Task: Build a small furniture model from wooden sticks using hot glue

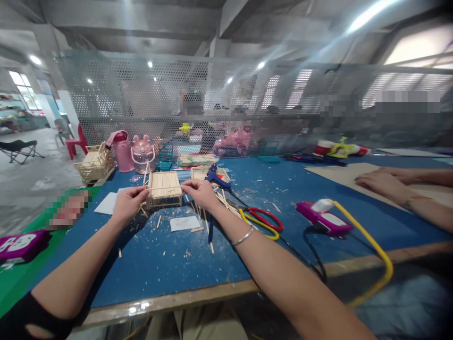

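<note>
A small piece of furniture built from thin wooden sticks (164, 182) stands on the blue tabletop, with a slatted top and short legs. Across it runs a thin wooden stick (173, 189), pinched at its left end by my left hand (133, 200) and at its right end by my right hand (201, 192). Whether the stick touches the slats, I cannot tell. Just behind my right hand lies a blue glue gun (216, 176). Loose sticks (226, 202) and scissors with red and yellow handles (264, 221) lie to its right.
A white paper (184, 223) and wood scraps lie in front. Behind stand a pink bottle (122, 153), a pink-lidded jug (142, 153) and a larger stick model (95, 163). A purple power strip (323, 218) with a yellow cable sits right, near another person's hands (384, 182).
</note>
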Available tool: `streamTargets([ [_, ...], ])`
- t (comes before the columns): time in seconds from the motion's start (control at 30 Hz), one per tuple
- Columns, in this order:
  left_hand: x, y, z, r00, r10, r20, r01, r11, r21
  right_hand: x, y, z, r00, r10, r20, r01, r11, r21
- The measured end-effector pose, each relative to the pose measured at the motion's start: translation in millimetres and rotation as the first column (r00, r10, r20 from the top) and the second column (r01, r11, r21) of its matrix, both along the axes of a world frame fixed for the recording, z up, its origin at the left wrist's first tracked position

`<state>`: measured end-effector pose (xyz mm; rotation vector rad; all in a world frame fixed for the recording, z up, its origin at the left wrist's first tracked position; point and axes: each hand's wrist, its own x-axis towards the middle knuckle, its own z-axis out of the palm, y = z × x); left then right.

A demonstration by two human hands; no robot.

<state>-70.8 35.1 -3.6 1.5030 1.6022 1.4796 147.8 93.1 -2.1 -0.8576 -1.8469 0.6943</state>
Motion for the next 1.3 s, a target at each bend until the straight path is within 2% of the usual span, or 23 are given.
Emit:
streamTargets([
  [0.13, 5, -2, 2.0, 0.999, -0.018, -0.050, 0.020, 0.999, 0.027, 1, 0, 0.2, 1.000, -0.009, -0.016, 0.009, 1.000, -0.014],
  [0.33, 5, 1, -4.1, 0.992, -0.077, -0.098, 0.081, 0.996, 0.037, 0, -1, 1.0, 0.999, -0.033, 0.001, 0.033, 0.997, 0.063],
  [0.4, 5, 0, -4.4, 0.996, -0.016, -0.090, 0.025, 0.995, 0.094, 3, -2, 5.9, 0.997, -0.078, -0.009, 0.079, 0.989, 0.124],
  [0.43, 5, -2, -3.3, 0.995, 0.068, -0.079, -0.053, 0.984, 0.170, 5, -3, 9.6, 0.995, -0.100, -0.017, 0.101, 0.981, 0.164],
  [0.47, 6, -5, -1.3, 0.983, 0.174, -0.066, -0.149, 0.950, 0.274, 7, -4, 14.2, 0.993, -0.116, -0.022, 0.118, 0.971, 0.207],
  [0.5, 8, -9, 1.5, 0.958, 0.282, -0.055, -0.238, 0.888, 0.394, 10, -6, 19.4, 0.992, -0.123, -0.020, 0.124, 0.961, 0.247],
  [0.53, 11, -13, 4.6, 0.932, 0.357, -0.069, -0.275, 0.816, 0.508, 13, -9, 25.2, 0.993, -0.119, -0.009, 0.117, 0.953, 0.280],
  [0.57, 14, -18, 7.9, 0.916, 0.383, -0.118, -0.242, 0.763, 0.600, 15, -12, 31.3, 0.994, -0.105, 0.007, 0.098, 0.947, 0.304],
  [0.6, 18, -23, 10.9, 0.907, 0.366, -0.208, -0.157, 0.752, 0.640, 17, -16, 37.5, 0.996, -0.084, 0.028, 0.071, 0.945, 0.321],
  [0.67, 28, -31, 15.1, 0.871, 0.305, -0.385, -0.016, 0.801, 0.599, 21, -25, 49.8, 0.996, -0.039, 0.077, 0.010, 0.937, 0.349],
  [0.77, 46, -38, 17.7, 0.828, 0.112, -0.549, 0.111, 0.928, 0.357, 23, -39, 64.7, 0.989, 0.035, 0.143, -0.088, 0.921, 0.381],
  [0.83, 57, -40, 19.6, 0.825, -0.030, -0.564, 0.165, 0.968, 0.189, 23, -47, 70.2, 0.988, 0.103, 0.119, -0.137, 0.936, 0.325],
  [0.87, 62, -40, 21.2, 0.839, -0.076, -0.539, 0.181, 0.973, 0.144, 21, -51, 71.2, 0.987, 0.151, 0.047, -0.158, 0.954, 0.253],
  [0.93, 73, -41, 25.4, 0.884, -0.128, -0.449, 0.207, 0.970, 0.130, 15, -58, 70.1, 0.948, 0.229, -0.222, -0.225, 0.973, 0.043],
  [1.0, 84, -40, 28.9, 0.907, -0.194, -0.373, 0.257, 0.958, 0.128, 5, -63, 66.1, 0.838, 0.214, -0.502, -0.329, 0.932, -0.154],
  [1.07, 94, -39, 28.9, 0.899, -0.288, -0.329, 0.344, 0.930, 0.127, -5, -67, 61.2, 0.752, 0.143, -0.644, -0.402, 0.873, -0.276],
  [1.17, 106, -37, 21.1, 0.896, -0.350, -0.274, 0.401, 0.903, 0.155, -16, -70, 54.8, 0.680, 0.049, -0.731, -0.443, 0.823, -0.357],
  [1.3, 105, -35, 7.9, 0.900, -0.359, -0.247, 0.391, 0.915, 0.096, -19, -65, 48.8, 0.618, -0.038, -0.786, -0.423, 0.826, -0.373],
])
